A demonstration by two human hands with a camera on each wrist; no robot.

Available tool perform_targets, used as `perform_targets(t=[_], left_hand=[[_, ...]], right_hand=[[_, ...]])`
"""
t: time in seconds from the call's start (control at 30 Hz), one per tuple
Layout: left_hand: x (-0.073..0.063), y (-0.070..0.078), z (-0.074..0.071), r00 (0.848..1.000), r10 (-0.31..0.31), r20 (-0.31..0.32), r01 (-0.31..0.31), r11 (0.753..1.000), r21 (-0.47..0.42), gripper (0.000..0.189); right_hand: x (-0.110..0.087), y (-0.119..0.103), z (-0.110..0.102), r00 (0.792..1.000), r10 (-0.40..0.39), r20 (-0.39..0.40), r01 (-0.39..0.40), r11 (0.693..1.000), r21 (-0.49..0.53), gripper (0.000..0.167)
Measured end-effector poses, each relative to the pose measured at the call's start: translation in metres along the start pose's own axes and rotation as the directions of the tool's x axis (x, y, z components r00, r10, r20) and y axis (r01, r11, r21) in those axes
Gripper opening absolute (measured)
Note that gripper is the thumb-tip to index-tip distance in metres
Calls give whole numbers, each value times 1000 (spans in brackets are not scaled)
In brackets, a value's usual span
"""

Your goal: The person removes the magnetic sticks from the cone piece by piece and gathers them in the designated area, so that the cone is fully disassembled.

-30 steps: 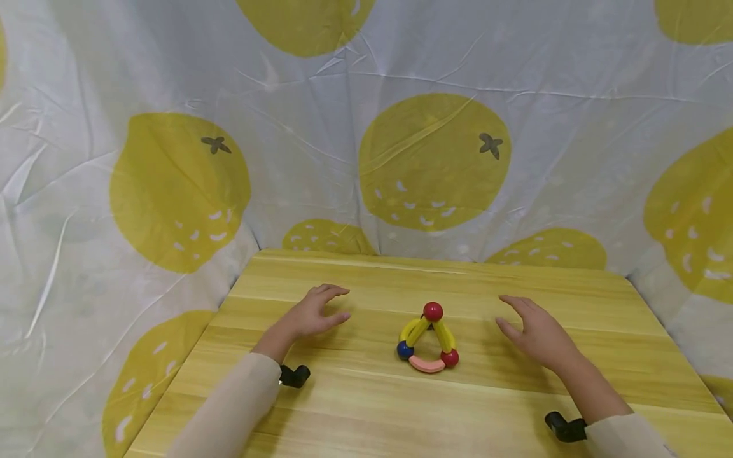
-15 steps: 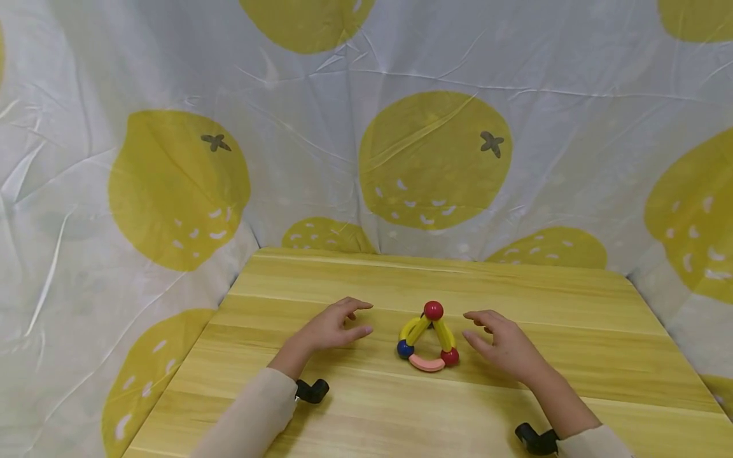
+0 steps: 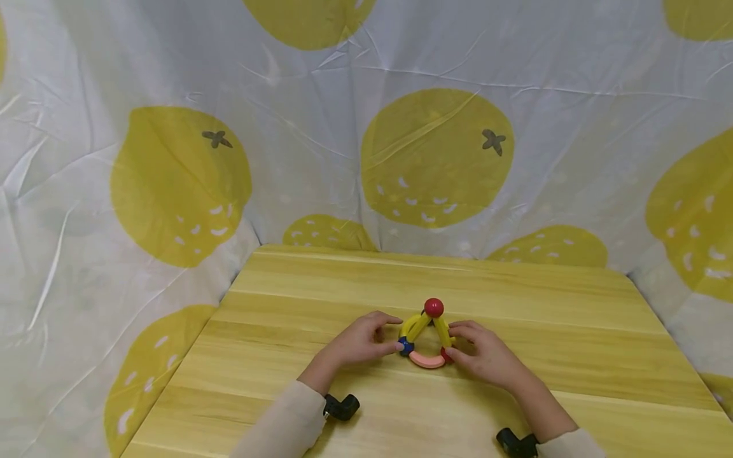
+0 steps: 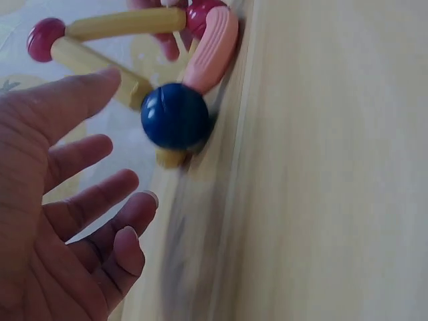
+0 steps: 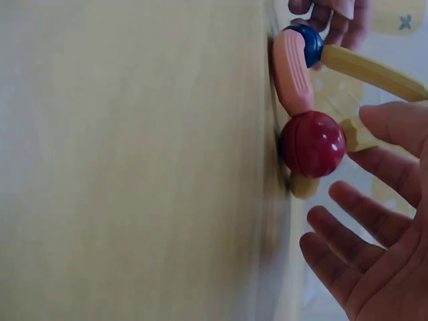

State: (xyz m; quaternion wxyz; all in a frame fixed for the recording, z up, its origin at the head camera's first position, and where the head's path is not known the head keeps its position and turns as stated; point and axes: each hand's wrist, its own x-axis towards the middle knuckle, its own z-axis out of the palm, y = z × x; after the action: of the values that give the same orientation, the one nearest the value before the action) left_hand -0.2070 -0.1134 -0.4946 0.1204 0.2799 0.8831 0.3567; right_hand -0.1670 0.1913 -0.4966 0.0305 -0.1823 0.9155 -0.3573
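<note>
A small pyramid of magnetic rods and balls stands on the wooden table [image 3: 372, 413]. A red ball [image 3: 434, 308] tops two yellow rods [image 3: 421, 328]; a blue ball [image 3: 406, 347] and another red ball [image 5: 313, 144] form its near corners, joined by a curved pink rod [image 3: 427, 360]. My left hand [image 3: 363, 338] is beside the blue corner, thumb overlapping the ball in the head view, other fingers spread loosely. At the red corner, my right hand [image 3: 487, 356] has thumb and index finger on either side of a yellow rod, remaining fingers extended. The pyramid's back is partly hidden.
A pale cloth printed with yellow lemons [image 3: 438, 159] hangs behind the table and along its sides. Each wrist wears a black camera mount [image 3: 342, 407] close over the tabletop. The table's back edge [image 3: 446, 256] meets the cloth.
Both hands have moved inward from either side, from well apart to right at the pyramid's near corners. The pyramid has stayed in place.
</note>
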Motion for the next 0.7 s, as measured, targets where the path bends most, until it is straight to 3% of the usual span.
perform_targets(t=[0.2,0.4,0.5,0.7], left_hand=[[8,9,13,1000,-22,-15,22,1000,19,58],[13,10,20,996,-52,-68,52,999,-4,51],[12,8,23,994,-54,-91,52,998,-25,45],[11,5,31,991,-24,-134,17,998,-56,39]], right_hand=[[0,-3,5,1000,-11,-5,11,1000,-14,31],[1,-6,9,1000,11,19,-11,999,30,20],[1,-7,11,998,64,9,-64,996,69,38],[-1,-9,18,990,141,-10,-138,978,159,94]])
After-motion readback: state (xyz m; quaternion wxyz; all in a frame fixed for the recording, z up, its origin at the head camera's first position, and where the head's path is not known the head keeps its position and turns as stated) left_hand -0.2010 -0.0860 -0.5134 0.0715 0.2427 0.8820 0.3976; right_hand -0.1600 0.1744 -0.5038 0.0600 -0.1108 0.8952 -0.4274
